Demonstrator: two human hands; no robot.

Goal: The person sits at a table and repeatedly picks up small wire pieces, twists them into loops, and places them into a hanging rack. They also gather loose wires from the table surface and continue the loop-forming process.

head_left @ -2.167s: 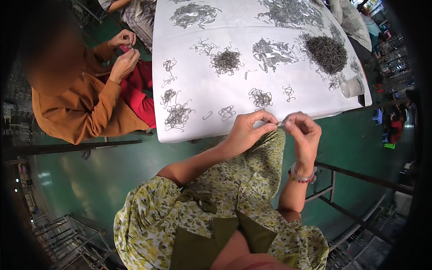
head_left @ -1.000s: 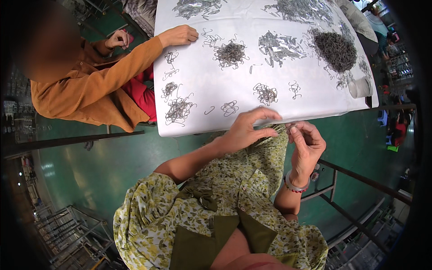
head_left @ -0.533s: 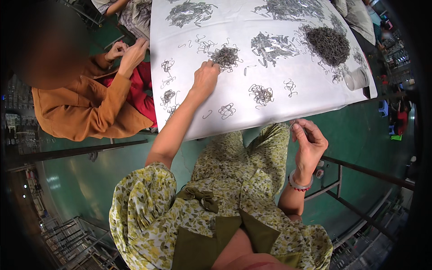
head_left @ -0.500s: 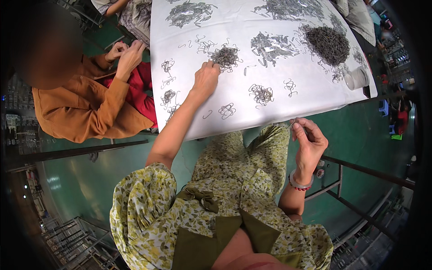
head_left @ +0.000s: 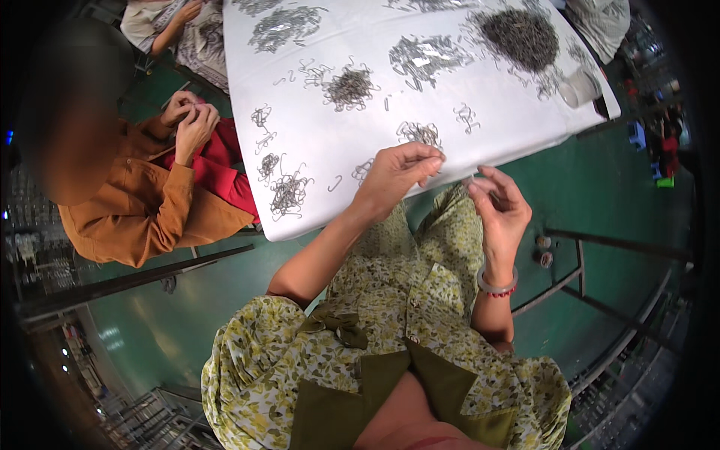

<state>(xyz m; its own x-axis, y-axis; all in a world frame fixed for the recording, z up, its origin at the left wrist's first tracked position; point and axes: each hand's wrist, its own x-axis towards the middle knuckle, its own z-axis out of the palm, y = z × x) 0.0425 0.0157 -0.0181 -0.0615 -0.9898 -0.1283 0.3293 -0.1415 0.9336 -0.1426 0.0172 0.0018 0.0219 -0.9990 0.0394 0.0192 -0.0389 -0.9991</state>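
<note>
My left hand [head_left: 401, 169] hovers over the table's front edge, thumb and fingers pinched together; whatever it may hold is too small to make out. Facing it across a small gap is my right hand [head_left: 501, 206], also pinching, with a small greyish piece at its fingertips, too blurred to name. Just beyond my left hand lies a heap of bent wire hooks [head_left: 420, 133], and a second cluster [head_left: 362, 172] is partly covered by that hand. Farther off is a denser pile of S-shaped wire hooks [head_left: 349, 88]. One loose hook [head_left: 334, 183] lies to the left of my wrist.
The white-covered table [head_left: 315, 142] carries flat metal clips [head_left: 427, 60], a large dark heap [head_left: 519, 39] and a clear round tub [head_left: 580, 88]. On the left sits a person in a brown shirt [head_left: 142, 210], working with both hands. Metal bars [head_left: 600, 244] run at the right.
My left hand has come back from the dense hook pile to the table's front edge, close to my right hand. My right hand stays pinched. The view has shifted slightly.
</note>
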